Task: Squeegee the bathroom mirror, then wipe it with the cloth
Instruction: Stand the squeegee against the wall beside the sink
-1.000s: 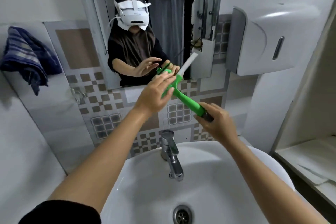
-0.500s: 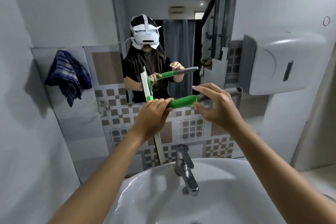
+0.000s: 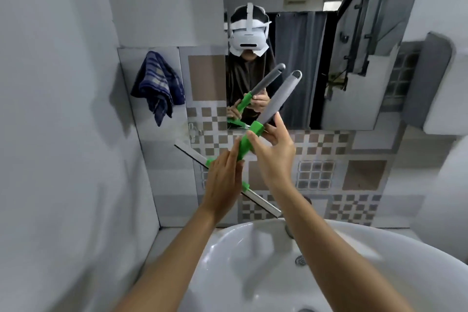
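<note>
I hold a green squeegee (image 3: 247, 143) with a grey handle end in front of the wall, just below the mirror (image 3: 304, 33). My left hand (image 3: 224, 180) grips it at the neck, where the green handle meets the blade. My right hand (image 3: 274, 149) holds the green part of the handle higher up, fingers partly spread. The grey handle end points up and right over the mirror's lower edge. The blade runs diagonally from upper left to lower right behind my left hand. A blue checked cloth (image 3: 158, 86) hangs on the wall at the left.
A white basin (image 3: 253, 261) lies below my arms; its tap is mostly hidden behind my right forearm. A grey-white dispenser (image 3: 435, 83) is mounted on the right wall. Patterned tiles cover the wall under the mirror. A plain wall closes in on the left.
The squeegee has turned: the handle swung from level to pointing up and right, and the blade from upright to a slant. Both hands shifted along it. My view tilted upward.
</note>
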Tool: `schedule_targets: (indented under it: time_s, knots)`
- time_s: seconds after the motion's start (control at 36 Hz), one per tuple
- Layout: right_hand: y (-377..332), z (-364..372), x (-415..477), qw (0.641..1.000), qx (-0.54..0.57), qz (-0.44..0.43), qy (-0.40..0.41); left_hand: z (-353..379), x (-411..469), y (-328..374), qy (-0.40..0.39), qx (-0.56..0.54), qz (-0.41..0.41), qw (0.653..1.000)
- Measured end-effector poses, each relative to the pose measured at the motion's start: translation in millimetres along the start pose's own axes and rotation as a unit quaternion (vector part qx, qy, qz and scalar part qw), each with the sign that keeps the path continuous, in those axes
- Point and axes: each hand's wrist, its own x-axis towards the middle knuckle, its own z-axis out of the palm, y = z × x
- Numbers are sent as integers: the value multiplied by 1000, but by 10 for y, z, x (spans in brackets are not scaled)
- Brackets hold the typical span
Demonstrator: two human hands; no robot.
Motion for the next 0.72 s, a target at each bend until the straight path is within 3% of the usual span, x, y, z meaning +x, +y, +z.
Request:
schedule_targets:
  time_s: [0.11,0.31,0.56,0.72]
  knots:
    - [57,237,-18,998,-7,11,-68,-138,-140,-135,-47,-77,-86,992]
    - [354,673,-212,990,-18,25,-136,-337,-394,-480,-83,-95,-204,971]
    - [863,1055,-481,977,-56,56,-199,-390,-830,-855,-114,-106,-318,935]
    - [1051,1165,-624,966,-55,91,-237,-379,-1073,-1037,-129,-101,-352,922]
